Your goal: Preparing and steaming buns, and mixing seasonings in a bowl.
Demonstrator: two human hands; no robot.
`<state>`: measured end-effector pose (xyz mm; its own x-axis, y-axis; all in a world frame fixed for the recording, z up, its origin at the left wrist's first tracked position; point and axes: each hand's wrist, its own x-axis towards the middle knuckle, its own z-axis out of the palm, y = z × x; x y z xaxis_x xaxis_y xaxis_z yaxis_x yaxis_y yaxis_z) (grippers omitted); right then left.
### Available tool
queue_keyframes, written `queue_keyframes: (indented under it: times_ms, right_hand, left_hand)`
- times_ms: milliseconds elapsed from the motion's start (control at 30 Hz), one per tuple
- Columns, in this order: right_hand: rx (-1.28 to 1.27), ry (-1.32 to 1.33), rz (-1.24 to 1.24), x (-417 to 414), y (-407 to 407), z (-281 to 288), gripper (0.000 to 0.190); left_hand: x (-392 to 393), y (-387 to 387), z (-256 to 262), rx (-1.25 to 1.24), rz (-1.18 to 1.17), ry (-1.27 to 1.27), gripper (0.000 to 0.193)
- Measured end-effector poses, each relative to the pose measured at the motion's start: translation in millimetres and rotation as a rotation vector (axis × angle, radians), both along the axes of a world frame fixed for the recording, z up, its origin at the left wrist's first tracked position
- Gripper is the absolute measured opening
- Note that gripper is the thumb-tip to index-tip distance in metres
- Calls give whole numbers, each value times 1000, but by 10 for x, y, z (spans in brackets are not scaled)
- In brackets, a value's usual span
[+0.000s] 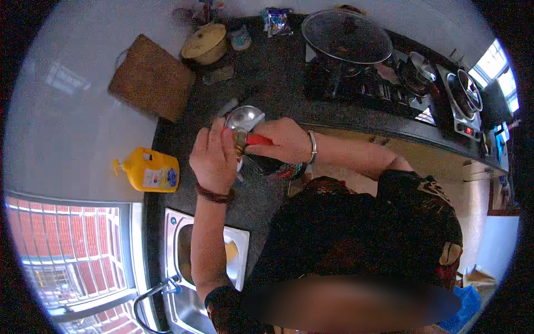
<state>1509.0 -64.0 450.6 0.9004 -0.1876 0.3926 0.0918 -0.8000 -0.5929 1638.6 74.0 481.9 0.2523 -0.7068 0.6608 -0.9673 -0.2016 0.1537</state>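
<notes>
My left hand [213, 158], with a dark bracelet at its wrist, curls its fingers at the left end of a red-handled tool [259, 139]. What those fingers hold is hidden. From the right, my right hand [288, 140], a silver bangle on its wrist, grips the red handle. A small yellowish-brown piece [240, 141] shows between the hands; its kind is unclear. Just beyond them is a clear, rounded transparent vessel [245, 117]. Below my right hand a dark object with a red and green pattern [292, 171] is partly covered.
A wooden chopping board [152, 77] and yellow pump bottle [154, 170] are at the left. Near me is a steel sink [246, 250] with a faucet [156, 288]. Beyond stand a lidded pot [206, 44], a large glass-lidded pan [346, 35] on the stove, and further cookware at right.
</notes>
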Motion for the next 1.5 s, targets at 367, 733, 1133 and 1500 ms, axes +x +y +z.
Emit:
queue_keyframes:
  times_ms: [367, 733, 1133, 1500]
  right_hand:
    - [448, 85, -93, 867, -1101, 931, 47]
    - [205, -75, -354, 2476, -3767, 424, 42]
    - [552, -391, -408, 4120, -5320, -854, 33]
    - [520, -509, -493, 4239, -5393, -1578, 41]
  left_hand:
    - [451, -349, 399, -440, -345, 707, 57]
    - [920, 939, -1205, -264, 324, 1038, 43]
    - [746, 1150, -1736, -496, 805, 1423, 39]
    - [1142, 394, -1442, -276, 902, 1437, 43]
